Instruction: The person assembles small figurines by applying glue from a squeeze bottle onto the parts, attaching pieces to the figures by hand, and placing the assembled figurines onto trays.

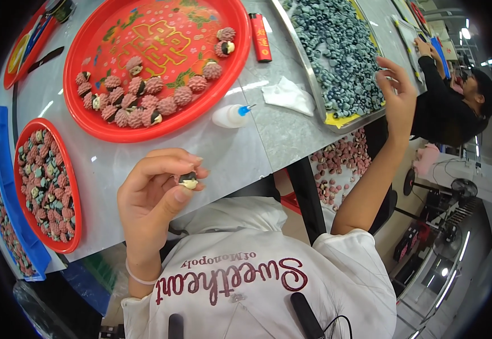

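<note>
The desk (pixel 104 226) carries a round red tray (pixel 136 135), its pink pieces (pixel 128 101) gathered nearside, seemingly for easy reach. A metal tray (pixel 294 51) keeps dark pieces (pixel 336 51) separate. At its right edge the right hand (pixel 398 93) hangs loosely open, nothing visible in it. The left hand (pixel 150 186) pinches a small dark-and-cream piece (pixel 189 181) by the desk's near edge, fingertips nearly closed, perhaps leaving its face exposed.

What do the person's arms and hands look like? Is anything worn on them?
The left hand and right hand wear no gloves. A thin, pale band circles the left wrist; none shows on the right. The forearms are bare, below short white sleeves on a white shirt with dark red lettering.
</note>
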`<state>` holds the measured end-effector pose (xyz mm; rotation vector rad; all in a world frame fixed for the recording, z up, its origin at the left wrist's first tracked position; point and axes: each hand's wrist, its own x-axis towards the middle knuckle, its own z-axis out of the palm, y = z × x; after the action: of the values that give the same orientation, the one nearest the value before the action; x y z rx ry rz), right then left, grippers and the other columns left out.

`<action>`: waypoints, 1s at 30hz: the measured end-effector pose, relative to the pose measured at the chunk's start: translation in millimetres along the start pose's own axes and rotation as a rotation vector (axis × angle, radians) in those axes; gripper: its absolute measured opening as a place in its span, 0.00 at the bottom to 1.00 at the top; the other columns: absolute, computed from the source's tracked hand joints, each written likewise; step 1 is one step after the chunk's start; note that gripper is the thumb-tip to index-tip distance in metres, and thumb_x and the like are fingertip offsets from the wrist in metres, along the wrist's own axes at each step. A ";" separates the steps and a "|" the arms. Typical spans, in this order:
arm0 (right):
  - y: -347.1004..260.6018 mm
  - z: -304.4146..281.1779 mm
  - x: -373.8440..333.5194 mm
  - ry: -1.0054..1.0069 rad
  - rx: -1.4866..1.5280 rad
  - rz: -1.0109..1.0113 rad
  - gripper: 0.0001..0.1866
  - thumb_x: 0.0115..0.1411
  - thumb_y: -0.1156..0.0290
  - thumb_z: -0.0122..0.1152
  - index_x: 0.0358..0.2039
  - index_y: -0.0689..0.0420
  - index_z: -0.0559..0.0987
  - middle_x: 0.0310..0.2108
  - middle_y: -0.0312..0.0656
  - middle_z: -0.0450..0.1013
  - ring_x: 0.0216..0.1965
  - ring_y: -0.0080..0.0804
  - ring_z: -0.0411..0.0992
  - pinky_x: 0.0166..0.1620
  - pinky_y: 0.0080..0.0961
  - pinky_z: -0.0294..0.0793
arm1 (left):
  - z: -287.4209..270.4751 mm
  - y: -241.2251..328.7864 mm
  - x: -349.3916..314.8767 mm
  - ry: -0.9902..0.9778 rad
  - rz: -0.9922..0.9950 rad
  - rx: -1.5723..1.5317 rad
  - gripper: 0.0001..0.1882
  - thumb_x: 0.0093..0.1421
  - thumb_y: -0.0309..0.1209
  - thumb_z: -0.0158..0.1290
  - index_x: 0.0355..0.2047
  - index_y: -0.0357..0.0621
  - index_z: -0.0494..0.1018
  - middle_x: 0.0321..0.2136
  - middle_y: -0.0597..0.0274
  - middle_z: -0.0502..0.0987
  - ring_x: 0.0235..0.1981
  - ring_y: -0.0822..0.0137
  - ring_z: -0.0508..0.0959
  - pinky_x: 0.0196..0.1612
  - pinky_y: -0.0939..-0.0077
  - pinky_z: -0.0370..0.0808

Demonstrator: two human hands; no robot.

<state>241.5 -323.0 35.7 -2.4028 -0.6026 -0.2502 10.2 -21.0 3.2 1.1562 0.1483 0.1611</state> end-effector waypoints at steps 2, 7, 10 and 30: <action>18.8 -21.4 -3.5 0.178 0.104 0.179 0.14 0.50 0.77 0.53 0.40 0.60 0.73 0.32 0.34 0.70 0.34 0.18 0.65 0.37 0.16 0.64 | -0.6 1.7 1.6 -0.015 0.008 0.008 0.12 0.52 0.26 0.51 0.35 0.33 0.67 0.37 0.52 0.68 0.36 0.65 0.73 0.37 0.76 0.73; 45.1 -23.9 -4.6 0.052 -0.064 0.310 0.15 0.51 0.77 0.52 0.42 0.56 0.73 0.36 0.34 0.68 0.31 0.17 0.63 0.35 0.13 0.63 | 0.5 1.2 1.9 -0.019 0.019 0.031 0.12 0.52 0.26 0.52 0.35 0.33 0.66 0.37 0.52 0.68 0.36 0.65 0.72 0.38 0.76 0.72; 40.2 -11.9 -5.0 0.037 -0.221 0.269 0.15 0.51 0.77 0.52 0.42 0.56 0.73 0.32 0.33 0.68 0.28 0.17 0.61 0.34 0.13 0.63 | 1.4 -0.6 2.3 -0.018 0.022 0.043 0.11 0.51 0.25 0.51 0.35 0.33 0.66 0.37 0.52 0.68 0.36 0.65 0.72 0.38 0.76 0.72; -29.6 21.1 5.9 0.135 0.508 0.100 0.11 0.52 0.75 0.53 0.37 0.65 0.74 0.31 0.38 0.69 0.31 0.19 0.64 0.37 0.13 0.61 | 0.6 1.8 1.4 -0.039 0.013 0.030 0.10 0.51 0.22 0.50 0.35 0.33 0.67 0.37 0.52 0.67 0.37 0.64 0.72 0.38 0.75 0.73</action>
<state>233.1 -287.2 37.2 -1.9022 -0.4213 -0.1871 11.6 -20.5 5.0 1.1895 0.1093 0.1480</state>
